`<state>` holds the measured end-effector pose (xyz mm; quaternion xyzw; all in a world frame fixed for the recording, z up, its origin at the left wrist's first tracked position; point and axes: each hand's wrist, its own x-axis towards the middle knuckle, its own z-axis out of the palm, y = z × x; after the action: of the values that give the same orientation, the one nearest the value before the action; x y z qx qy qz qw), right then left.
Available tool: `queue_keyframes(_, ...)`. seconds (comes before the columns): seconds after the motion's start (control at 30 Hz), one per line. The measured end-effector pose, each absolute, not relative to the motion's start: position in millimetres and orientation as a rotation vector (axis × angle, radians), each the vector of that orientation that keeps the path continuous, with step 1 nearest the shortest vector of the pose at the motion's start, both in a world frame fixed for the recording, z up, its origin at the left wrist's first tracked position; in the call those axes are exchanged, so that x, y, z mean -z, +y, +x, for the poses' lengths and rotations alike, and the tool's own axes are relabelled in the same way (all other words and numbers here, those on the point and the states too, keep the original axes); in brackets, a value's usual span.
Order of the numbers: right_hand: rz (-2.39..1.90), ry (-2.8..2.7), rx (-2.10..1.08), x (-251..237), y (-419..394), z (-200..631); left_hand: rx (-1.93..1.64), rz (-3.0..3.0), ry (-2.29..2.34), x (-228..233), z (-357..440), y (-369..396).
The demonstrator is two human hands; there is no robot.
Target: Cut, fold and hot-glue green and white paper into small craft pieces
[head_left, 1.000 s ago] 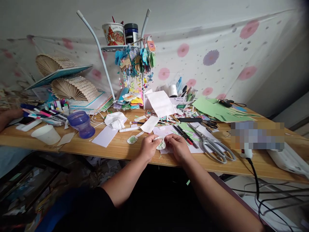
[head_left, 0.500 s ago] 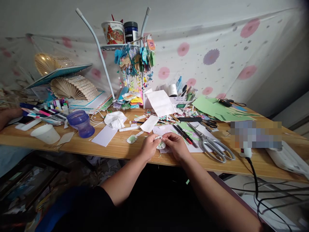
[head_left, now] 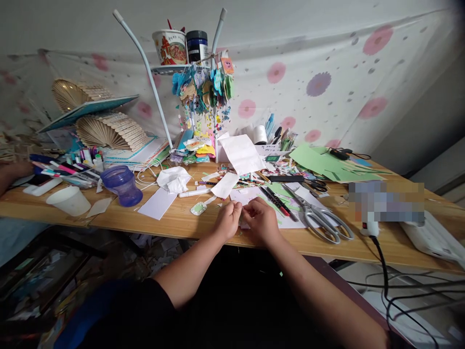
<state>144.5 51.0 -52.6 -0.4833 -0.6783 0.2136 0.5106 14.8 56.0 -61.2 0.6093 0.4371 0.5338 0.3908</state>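
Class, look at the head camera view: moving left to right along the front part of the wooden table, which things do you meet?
White cup → purple cup → crumpled tissue → small green-and-white cutout → left hand → right hand → big scissors → black cable.

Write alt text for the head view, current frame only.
A person's left hand and right hand meet at the near edge of a cluttered wooden table, pinching something small between them that the fingers mostly hide. Large scissors lie to their right, a small green-and-white cutout to their left, a purple cup farther left.
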Motion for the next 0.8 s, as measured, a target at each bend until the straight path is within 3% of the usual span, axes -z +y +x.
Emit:
queue_keyframes(0.27,-0.989,-1.243,-0.968,55.4,54.9,147.4,-1.203,1.144,0.849,58.0,16.7,56.1)
queue_keyframes(0.47,-0.883,-1.139,-1.258,54.0,54.0,152.7,-1.239,1.172,0.900,56.9,17.3,55.0)
queue_keyframes(0.8,-1.020,-1.276,-0.991,60.0,57.1,151.4,-1.158,1.254,0.909,58.4,18.1,53.9)
